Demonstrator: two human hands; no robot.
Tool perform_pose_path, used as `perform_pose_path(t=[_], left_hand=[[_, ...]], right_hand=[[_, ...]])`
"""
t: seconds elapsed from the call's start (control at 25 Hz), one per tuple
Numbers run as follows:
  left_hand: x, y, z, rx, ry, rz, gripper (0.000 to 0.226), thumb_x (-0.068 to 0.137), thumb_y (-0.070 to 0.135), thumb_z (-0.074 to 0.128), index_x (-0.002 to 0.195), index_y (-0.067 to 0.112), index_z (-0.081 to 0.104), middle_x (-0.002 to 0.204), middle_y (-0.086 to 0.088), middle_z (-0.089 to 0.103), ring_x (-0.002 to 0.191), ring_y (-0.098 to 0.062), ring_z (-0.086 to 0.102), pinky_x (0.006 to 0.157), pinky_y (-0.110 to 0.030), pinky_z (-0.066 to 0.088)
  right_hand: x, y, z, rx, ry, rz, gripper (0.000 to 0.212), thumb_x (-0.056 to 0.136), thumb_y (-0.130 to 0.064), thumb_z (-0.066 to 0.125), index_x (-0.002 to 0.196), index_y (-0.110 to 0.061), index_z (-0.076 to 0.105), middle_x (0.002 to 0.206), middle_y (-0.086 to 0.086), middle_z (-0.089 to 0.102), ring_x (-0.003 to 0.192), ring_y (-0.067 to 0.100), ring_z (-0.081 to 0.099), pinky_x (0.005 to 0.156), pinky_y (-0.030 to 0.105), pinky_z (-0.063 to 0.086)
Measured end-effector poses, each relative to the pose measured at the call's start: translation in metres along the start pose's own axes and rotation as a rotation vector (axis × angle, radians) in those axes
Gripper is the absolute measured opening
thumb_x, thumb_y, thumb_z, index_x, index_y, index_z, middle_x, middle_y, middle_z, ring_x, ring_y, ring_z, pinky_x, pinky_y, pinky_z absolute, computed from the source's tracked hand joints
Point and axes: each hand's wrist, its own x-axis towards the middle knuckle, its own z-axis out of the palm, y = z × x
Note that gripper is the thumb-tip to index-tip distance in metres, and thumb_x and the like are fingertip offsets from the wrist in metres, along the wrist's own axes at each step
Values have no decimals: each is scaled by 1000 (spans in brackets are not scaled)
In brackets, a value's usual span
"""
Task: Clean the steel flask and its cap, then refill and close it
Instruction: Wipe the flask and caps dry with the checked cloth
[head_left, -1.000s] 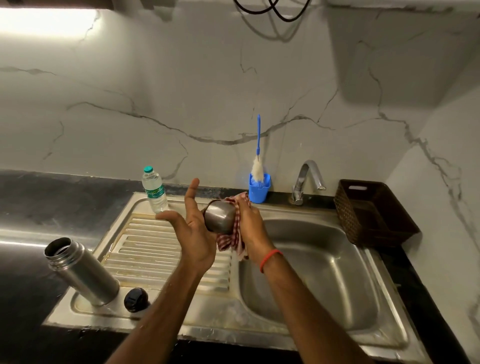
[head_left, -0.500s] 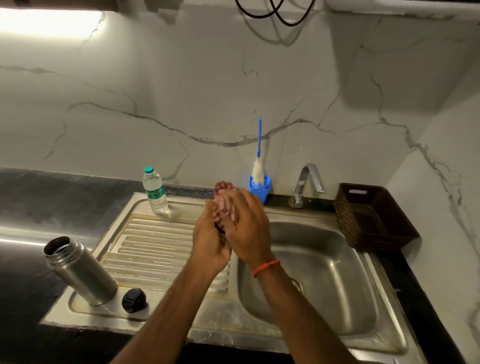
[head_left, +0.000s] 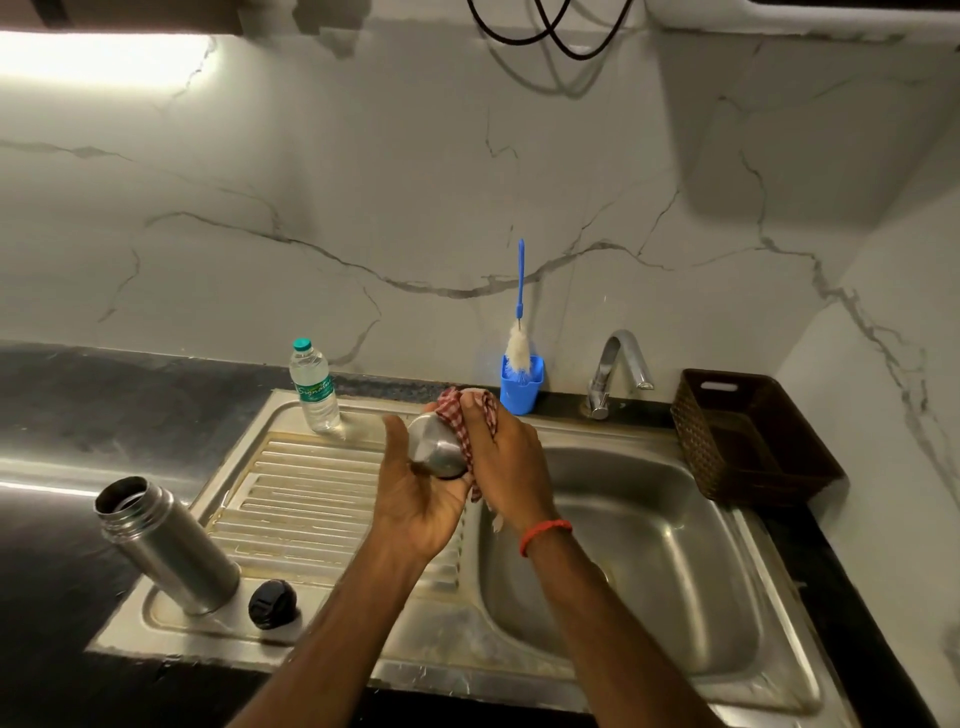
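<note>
You held the rounded steel cap (head_left: 435, 449) sideways in your cupped left hand (head_left: 415, 499), while your right hand (head_left: 511, 462) pinched the red-checked cloth (head_left: 462, 410) against its far end. The open cylindrical steel flask (head_left: 166, 545) stood mouth-up, well apart, on the ribbed steel drainboard (head_left: 311, 488), nearer your left hand.

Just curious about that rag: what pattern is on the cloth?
The cloth is red-and-white checked, clearest in the head view.
</note>
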Motion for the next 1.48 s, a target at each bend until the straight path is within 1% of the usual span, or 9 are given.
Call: perform_pose_path(t=[0.16,0.32,0.48,0.64,0.96,1.08,1.24,1.36,1.48], left_hand=[[8,-3,-12,343,-4,58,111,38,26,105,132,1,53,122,-25,68,109,-36,70,85,-45,62],[13,-10,-20,630,149,180,76,63,18,93,128,5,55,123,-27,66,106,-38,71,87,-51,60],[11,-9,-26,1132,125,509,47,73,47,87,102,18,65,93,-1,72,85,-22,72,69,-34,60],[14,5,-35,1701,198,757,51,84,72,56,111,29,63,101,13,64,86,-6,63,64,-23,50],[17,16,-48,1420,62,881,27,102,57,40,111,37,56,95,4,66,84,-21,67,67,-50,57],[18,20,-63,1555,19,929,38,105,55,30,127,31,51,104,2,65,91,-21,66,70,-48,56],[17,27,-48,1584,231,889,32,106,53,18,109,35,44,83,14,60,73,-11,66,58,-35,55],[8,31,-11,1327,329,563,30,113,34,25,96,37,51,89,18,59,84,-1,65,72,-22,49],[6,56,2,957,399,0,57,104,60,29,79,22,64,67,-1,66,63,-15,59,58,-26,47]], right_hand=[[1,6,3,-84,60,44,56,95,-72,32,104,-28,65,83,-6,70,82,12,67,78,41,59],[0,9,4,175,117,84,37,90,-71,47,100,-38,61,89,-11,70,88,7,68,80,38,61],[-1,5,3,443,136,272,22,92,-51,61,97,-30,66,92,-5,74,92,14,71,82,33,60],[-6,-1,8,634,150,396,29,85,-49,71,103,-26,69,93,-1,77,90,16,74,87,42,60],[-11,-11,15,660,-104,626,46,83,-61,68,96,-17,74,88,5,78,91,27,74,89,49,59],[-13,-23,16,565,-113,509,45,87,-59,64,97,-16,73,86,2,78,86,19,74,82,37,60],[-18,-41,27,301,-76,268,45,88,-58,64,103,-16,71,94,-1,76,87,15,71,82,33,60],[-23,-35,34,90,4,-2,46,88,-55,66,108,-14,70,99,2,72,93,16,66,83,34,58],[-18,-12,29,-207,19,-540,48,89,-54,62,106,-9,67,95,5,63,93,14,50,82,35,48]])
